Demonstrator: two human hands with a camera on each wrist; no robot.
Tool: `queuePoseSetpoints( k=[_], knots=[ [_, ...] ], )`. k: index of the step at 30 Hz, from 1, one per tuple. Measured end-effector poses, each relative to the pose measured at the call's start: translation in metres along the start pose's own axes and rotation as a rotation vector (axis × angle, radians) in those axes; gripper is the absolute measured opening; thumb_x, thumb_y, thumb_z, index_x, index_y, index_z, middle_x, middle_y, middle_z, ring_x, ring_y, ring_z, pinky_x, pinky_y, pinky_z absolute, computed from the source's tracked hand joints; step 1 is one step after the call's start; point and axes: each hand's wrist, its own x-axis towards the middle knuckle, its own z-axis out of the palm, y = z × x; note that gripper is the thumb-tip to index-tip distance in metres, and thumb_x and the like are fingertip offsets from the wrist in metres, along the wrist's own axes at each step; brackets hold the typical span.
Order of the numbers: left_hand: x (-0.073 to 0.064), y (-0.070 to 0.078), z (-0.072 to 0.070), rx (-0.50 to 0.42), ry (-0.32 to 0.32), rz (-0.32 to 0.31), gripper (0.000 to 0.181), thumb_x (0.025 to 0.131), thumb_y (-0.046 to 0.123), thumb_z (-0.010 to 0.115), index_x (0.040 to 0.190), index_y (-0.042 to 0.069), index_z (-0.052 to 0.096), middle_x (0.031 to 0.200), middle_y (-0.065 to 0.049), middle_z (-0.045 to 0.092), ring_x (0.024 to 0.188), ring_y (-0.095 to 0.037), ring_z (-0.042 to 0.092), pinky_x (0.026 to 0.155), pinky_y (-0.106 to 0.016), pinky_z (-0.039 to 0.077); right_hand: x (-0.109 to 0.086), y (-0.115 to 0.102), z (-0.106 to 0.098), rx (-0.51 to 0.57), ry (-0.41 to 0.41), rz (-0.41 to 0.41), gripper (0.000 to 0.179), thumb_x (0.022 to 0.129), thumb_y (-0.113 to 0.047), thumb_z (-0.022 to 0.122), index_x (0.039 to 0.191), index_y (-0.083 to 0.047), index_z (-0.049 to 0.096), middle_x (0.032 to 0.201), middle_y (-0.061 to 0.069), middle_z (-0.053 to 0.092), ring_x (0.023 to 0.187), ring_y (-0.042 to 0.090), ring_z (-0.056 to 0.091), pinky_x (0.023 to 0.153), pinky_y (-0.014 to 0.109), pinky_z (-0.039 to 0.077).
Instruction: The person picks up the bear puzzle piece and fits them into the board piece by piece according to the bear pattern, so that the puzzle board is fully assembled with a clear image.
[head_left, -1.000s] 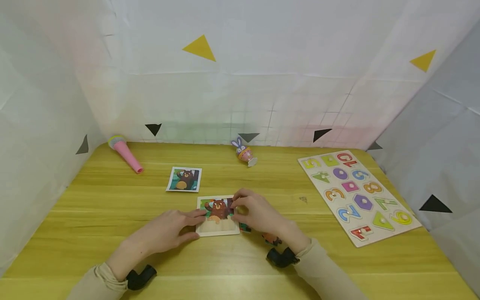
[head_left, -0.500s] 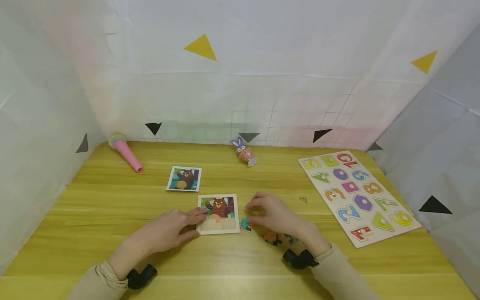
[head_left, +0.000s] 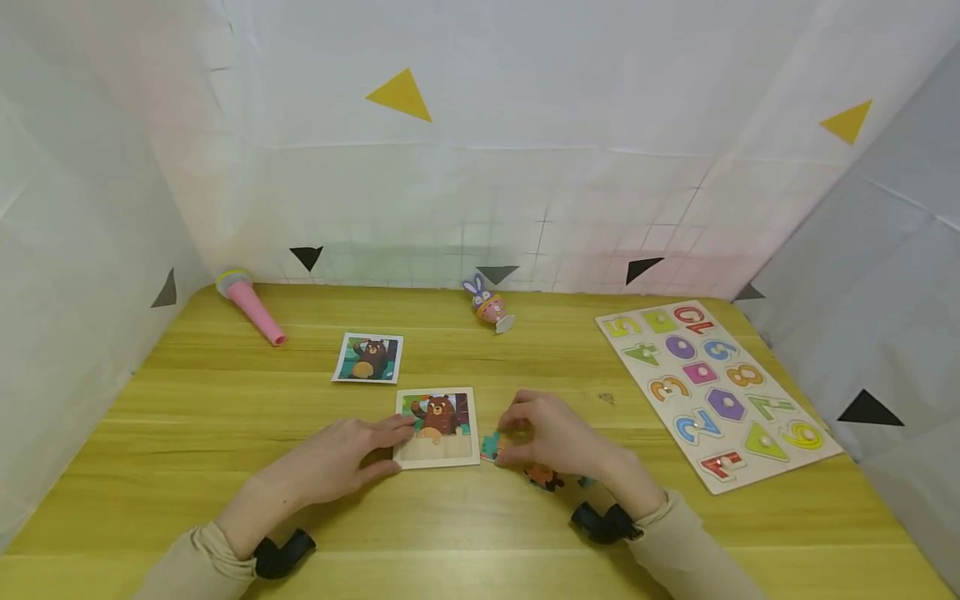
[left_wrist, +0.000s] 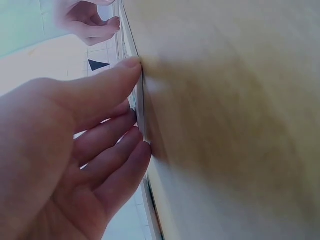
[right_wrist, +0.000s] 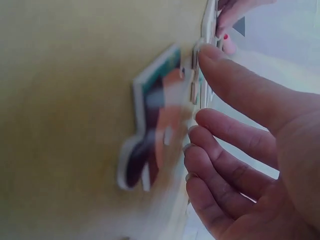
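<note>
A square wooden puzzle board [head_left: 437, 461] holds a partly filled bear picture, with bare wood along its near side. My left hand [head_left: 337, 462] rests at the board's left side, index finger over its rim and thumb near the front corner. Just off the board's right edge lies a teal puzzle piece [head_left: 490, 446]. The thumb and index finger of my right hand [head_left: 551, 433] pinch it at the table, its right part covered. Under that hand lie an orange-brown puzzle piece [head_left: 542, 477] and another teal piece [head_left: 587, 481], mostly hidden. The right wrist view shows the orange-brown piece [right_wrist: 162, 115] close up.
A bear picture card [head_left: 368, 358] lies behind the board to the left. Farther back are a pink toy microphone [head_left: 255, 310] and a rabbit figure [head_left: 491, 308]. A number-and-shape peg board [head_left: 716, 392] lies at the right. White cloth walls enclose the table.
My right hand has left the board's right side, drawn back to the right, and its thumb and index finger have come together on the teal piece. My left hand has stayed at the board.
</note>
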Motion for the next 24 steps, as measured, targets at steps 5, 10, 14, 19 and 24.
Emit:
queuePoseSetpoints(
  k=[5,10,14,19,24],
  knots=[
    [0.0001,-0.0002,0.0005,0.004,-0.005,-0.028,0.054,0.100,0.031,0.062,0.147,0.007,0.050,0.152,-0.010,0.048,0.118,-0.026,0.065,0.098,-0.041,0.053,-0.0003,-0.0010,0.0021,-0.014,0.010,-0.024,0.032,0.079,-0.032,0.086,0.103,-0.012,0.076,0.095,-0.007,0.062,0.084,0.010,0.058,0.076,0.026,0.052],
    [0.0004,0.0005,0.0005,0.012,-0.006,-0.030,0.053,0.100,0.030,0.062,0.145,0.006,0.052,0.152,-0.010,0.048,0.118,-0.027,0.065,0.098,-0.042,0.053,-0.0007,0.0005,0.0024,-0.005,0.001,-0.031,0.028,0.082,-0.027,0.084,0.104,-0.012,0.076,0.094,-0.007,0.062,0.087,0.010,0.060,0.078,0.029,0.054],
    [0.0001,0.0009,0.0003,0.028,-0.004,-0.024,0.050,0.100,0.031,0.062,0.143,0.007,0.056,0.153,-0.009,0.048,0.113,-0.024,0.067,0.098,-0.042,0.053,-0.0008,-0.0005,0.0007,0.009,-0.014,-0.022,0.027,0.083,-0.023,0.083,0.106,-0.010,0.076,0.095,-0.005,0.063,0.088,0.012,0.061,0.078,0.030,0.055],
    [0.0000,0.0004,-0.0002,0.036,0.003,-0.011,0.051,0.100,0.032,0.061,0.144,0.007,0.055,0.152,-0.010,0.048,0.086,-0.013,0.071,0.095,-0.043,0.054,-0.0005,-0.0009,-0.0003,0.019,-0.012,0.017,0.025,0.083,-0.024,0.083,0.103,-0.010,0.075,0.094,-0.005,0.063,0.086,0.011,0.061,0.077,0.029,0.055],
    [0.0006,0.0010,-0.0003,0.034,-0.002,-0.022,0.053,0.100,0.033,0.062,0.145,0.006,0.053,0.153,-0.009,0.047,0.069,0.000,0.060,0.094,-0.044,0.055,-0.0007,-0.0002,-0.0003,0.016,-0.011,0.040,0.019,0.083,-0.026,0.082,0.095,-0.014,0.075,0.092,-0.006,0.063,0.083,0.011,0.060,0.074,0.026,0.053]
  ],
)
